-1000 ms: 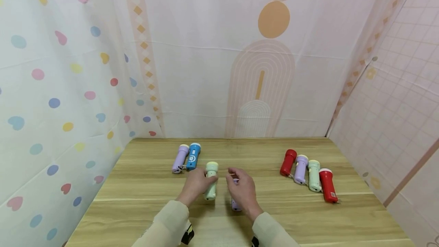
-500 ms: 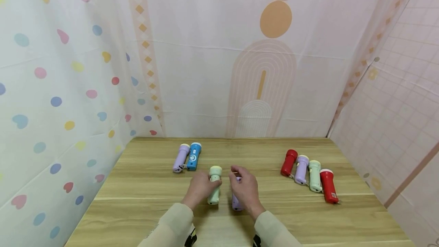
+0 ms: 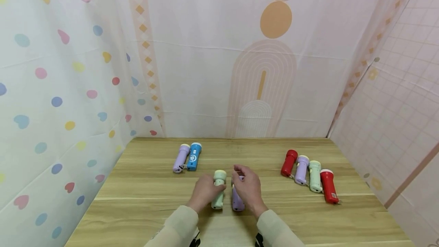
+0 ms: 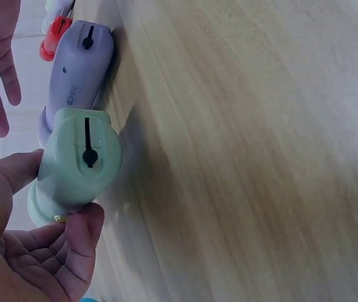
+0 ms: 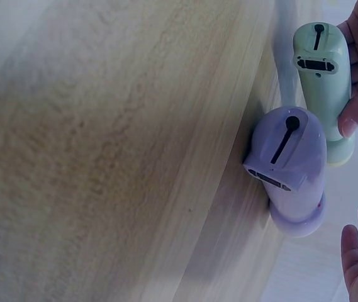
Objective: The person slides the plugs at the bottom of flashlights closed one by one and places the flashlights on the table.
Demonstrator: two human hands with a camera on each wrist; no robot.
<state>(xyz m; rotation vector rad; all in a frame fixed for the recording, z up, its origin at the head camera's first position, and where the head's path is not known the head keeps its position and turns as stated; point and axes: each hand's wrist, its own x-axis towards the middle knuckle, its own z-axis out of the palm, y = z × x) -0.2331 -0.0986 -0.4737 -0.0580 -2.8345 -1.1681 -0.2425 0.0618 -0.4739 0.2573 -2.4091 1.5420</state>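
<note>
My left hand (image 3: 204, 192) pinches a pale green flashlight (image 4: 78, 170) between thumb and fingers; its yellow-rimmed head points away from me. Just to its right a purple flashlight (image 5: 292, 170) lies on the wooden table, tail end toward me. Over the purple one's right side hovers my right hand (image 3: 248, 190), fingers loosely bent and apart from it. In the right wrist view, a gap shows between those fingers (image 5: 353, 251) and the purple body. The head view has part of the purple flashlight hidden behind the right hand.
At the back left lie a purple flashlight (image 3: 181, 158) and a blue flashlight (image 3: 194, 156) side by side. A slanted row on the right holds a red flashlight (image 3: 289, 162), a purple one, a green one and another red flashlight (image 3: 329, 186). Patterned curtains enclose the table (image 3: 144, 209).
My left hand has brought the green flashlight rightward and a little nearer, close beside the purple one. The right hand has shifted slightly right, still over the purple flashlight.
</note>
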